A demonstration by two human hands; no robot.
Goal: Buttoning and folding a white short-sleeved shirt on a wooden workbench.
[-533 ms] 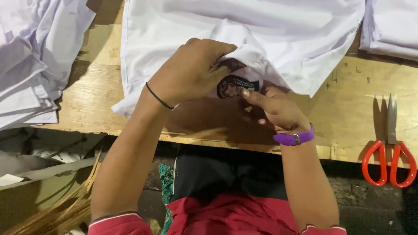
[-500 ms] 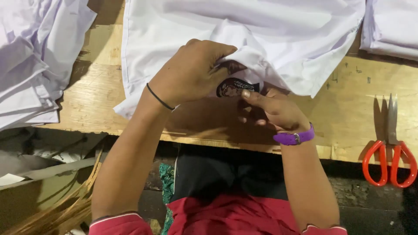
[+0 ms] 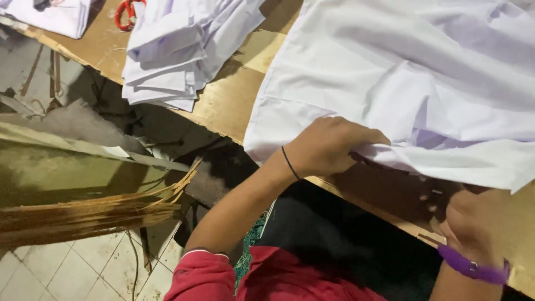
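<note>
since earlier, right hand [image 3: 471,223] dropped off the white garment [image 3: 423,83], grip unclear; left hand [image 3: 329,146] pinches its hem, lifting it off the counter [image 3: 234,100].

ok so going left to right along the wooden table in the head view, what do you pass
red-handled scissors → stack of folded white cloth → bare strip of wooden table → left hand gripping the edge of the large white garment → blurred right hand with a purple wristband

Stack of folded white garments [image 3: 184,50] on the wooden desk [image 3: 234,100] up-left of the hands, red-handled scissors [image 3: 127,12] beyond it, tiled floor [image 3: 83,267] down-left.
</note>
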